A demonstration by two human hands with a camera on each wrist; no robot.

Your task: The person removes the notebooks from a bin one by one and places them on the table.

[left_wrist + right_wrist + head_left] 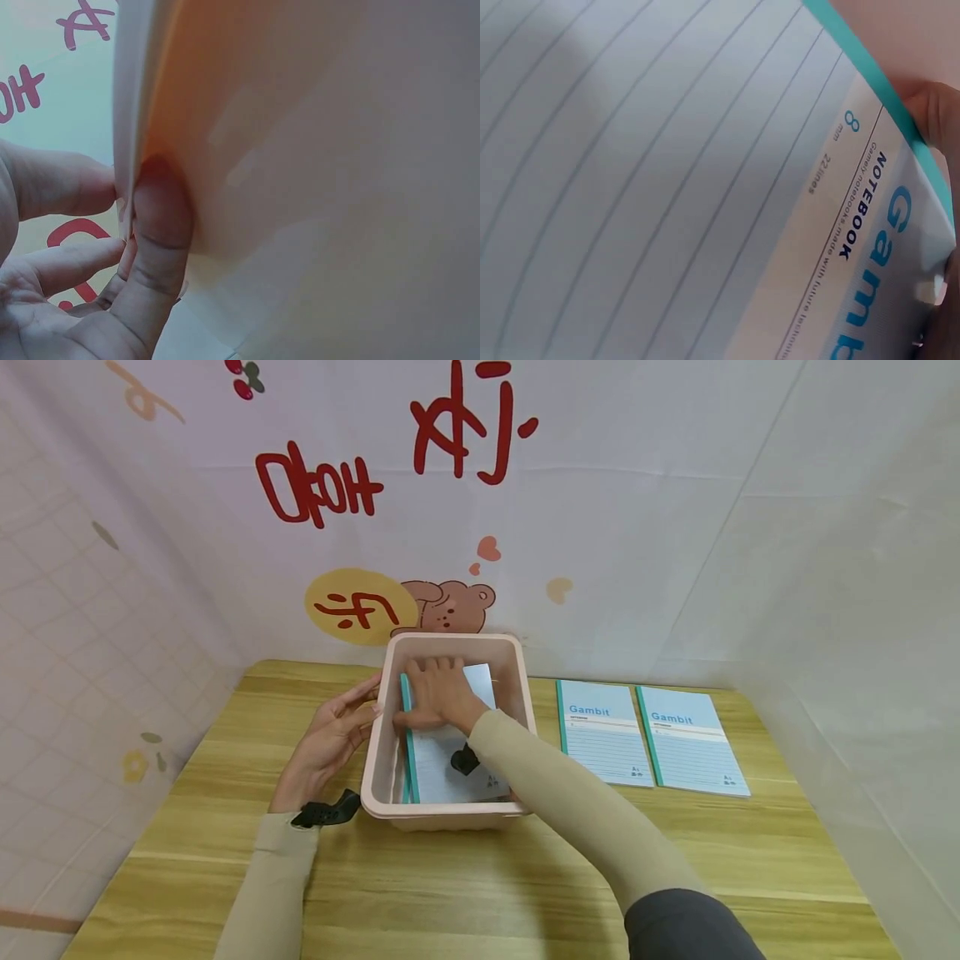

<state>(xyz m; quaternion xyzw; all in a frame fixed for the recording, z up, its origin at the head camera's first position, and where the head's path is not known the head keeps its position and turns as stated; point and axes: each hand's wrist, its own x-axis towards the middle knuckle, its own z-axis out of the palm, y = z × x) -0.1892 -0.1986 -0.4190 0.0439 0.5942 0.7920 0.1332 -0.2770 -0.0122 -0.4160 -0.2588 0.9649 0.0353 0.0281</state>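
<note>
A pale pink plastic bin [450,811] stands on the table. My left hand [333,735] holds its left side, with digits on both sides of the rim [126,90] in the left wrist view. Inside the bin lies a light blue Gambit notebook [442,764] with a teal spine. A second teal edge [407,785] shows beneath it at the left. Palm down in the bin, my right hand [442,693] grips the notebook's upper left part. The right wrist view shows a digit [934,112] against the spine; other fingertips are partly hidden.
Two more Gambit notebooks, one [606,735] beside the other [693,743], lie on the wooden table [450,893] right of the bin. A white printed cloth [637,527] hangs behind the table, close to the bin's far side.
</note>
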